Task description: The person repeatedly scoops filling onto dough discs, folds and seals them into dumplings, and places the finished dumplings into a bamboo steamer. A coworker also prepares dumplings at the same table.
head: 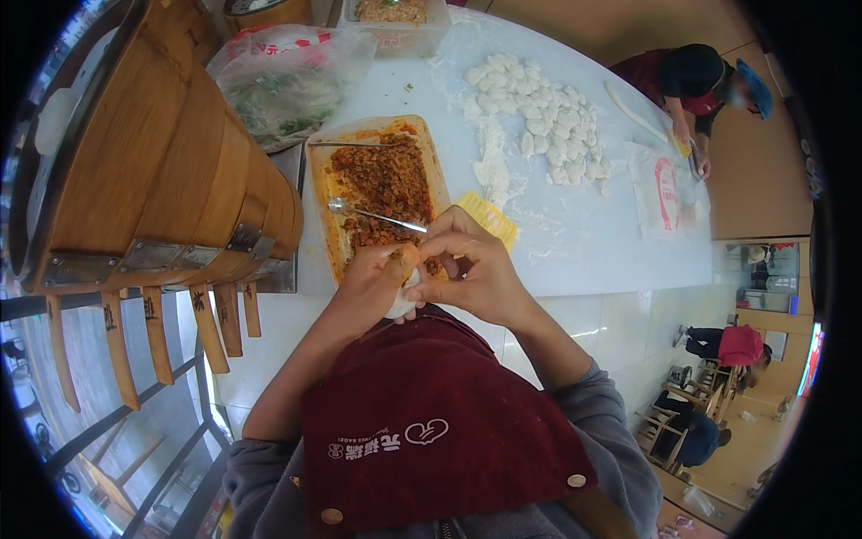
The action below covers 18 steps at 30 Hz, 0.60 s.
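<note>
My left hand cups a white filled dough bun just above my apron, its thumb over the top where a little brown filling shows. The thumb and fingertips of my right hand are at the bun's edge, pinching the dough; fingers partly hide the contact. Beyond both hands lies a plastic tub of reddish-brown chopped filling. A metal spoon rests across it, and another thin metal utensil lies near its far end.
Stacked wooden steamers with projecting handles stand close on the left. A bag of greens and another food tub sit farther back. Floured dough pieces, a yellow scraper and a co-worker are to the right.
</note>
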Available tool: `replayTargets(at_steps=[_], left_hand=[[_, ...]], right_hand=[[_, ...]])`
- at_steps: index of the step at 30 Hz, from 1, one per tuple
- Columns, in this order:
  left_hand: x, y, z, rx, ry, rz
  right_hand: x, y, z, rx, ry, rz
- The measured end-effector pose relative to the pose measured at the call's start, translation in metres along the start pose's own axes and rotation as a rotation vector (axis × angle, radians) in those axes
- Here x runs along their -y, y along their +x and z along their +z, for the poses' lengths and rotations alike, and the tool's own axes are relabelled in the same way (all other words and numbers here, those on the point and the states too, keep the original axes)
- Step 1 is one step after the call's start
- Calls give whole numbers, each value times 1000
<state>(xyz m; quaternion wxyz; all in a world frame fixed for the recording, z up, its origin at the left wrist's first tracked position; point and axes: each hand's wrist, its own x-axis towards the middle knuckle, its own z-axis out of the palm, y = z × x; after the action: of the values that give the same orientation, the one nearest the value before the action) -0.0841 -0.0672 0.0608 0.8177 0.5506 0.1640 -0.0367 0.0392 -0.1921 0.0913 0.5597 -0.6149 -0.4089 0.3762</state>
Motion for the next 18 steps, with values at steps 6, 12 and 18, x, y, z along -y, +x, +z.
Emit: replayTargets(at_steps=[6,12,18], left_hand=[[-5,0,0,-56,17,-3],[-9,-1,-1,-108,-49,67],[-8,0,-5,-69,-10,-62]], right_hand=[[0,-2,-1,37,-229,-127],[-2,0,1,-3,-179,-194],[1,-2,-1,39,-246,-102]])
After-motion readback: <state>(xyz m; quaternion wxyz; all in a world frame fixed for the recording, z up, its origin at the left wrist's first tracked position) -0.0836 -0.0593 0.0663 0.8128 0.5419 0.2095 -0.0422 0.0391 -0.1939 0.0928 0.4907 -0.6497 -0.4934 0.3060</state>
